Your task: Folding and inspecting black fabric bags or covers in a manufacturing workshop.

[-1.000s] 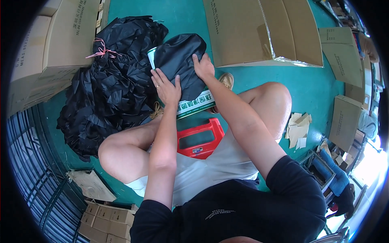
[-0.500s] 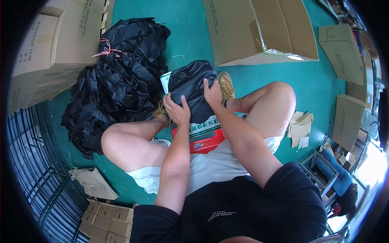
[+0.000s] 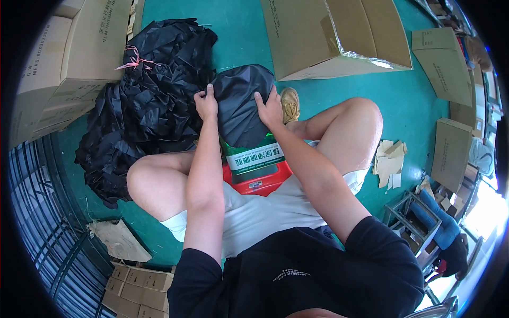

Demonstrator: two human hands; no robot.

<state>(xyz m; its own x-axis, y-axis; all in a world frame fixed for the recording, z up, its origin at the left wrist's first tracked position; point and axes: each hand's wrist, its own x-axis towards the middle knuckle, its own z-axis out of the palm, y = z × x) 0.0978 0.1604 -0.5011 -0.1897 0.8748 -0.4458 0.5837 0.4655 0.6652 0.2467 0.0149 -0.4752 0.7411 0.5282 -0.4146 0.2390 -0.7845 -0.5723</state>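
Between my bent legs stands a container with a green-and-white label (image 3: pixel 260 156). A piece of black sheet or bag material (image 3: pixel 244 106) lies over its upper part and hides that end. My left hand (image 3: pixel 207 103) is closed on the left edge of the black piece, thumb pointing up. On the opposite edge, my right hand (image 3: pixel 269 110) is also closed on the material, thumb on top. A red thing with a small metal-looking plate (image 3: pixel 260 184) shows below the label, against my shorts; I cannot tell what it is.
A large heap of crumpled black material (image 3: pixel 154 100) with a pink tie (image 3: pixel 135 59) lies at my left. Cardboard boxes stand far left, and a big carton (image 3: pixel 339 42) is ahead on the green floor. Cardboard scraps (image 3: pixel 389 163) lie right. A metal rack (image 3: pixel 50 222) is at left.
My left hand has moved up and outward to the black piece's left edge. The material is spread wider and pulled farther from me, uncovering more of the label. My right hand has shifted slightly left.
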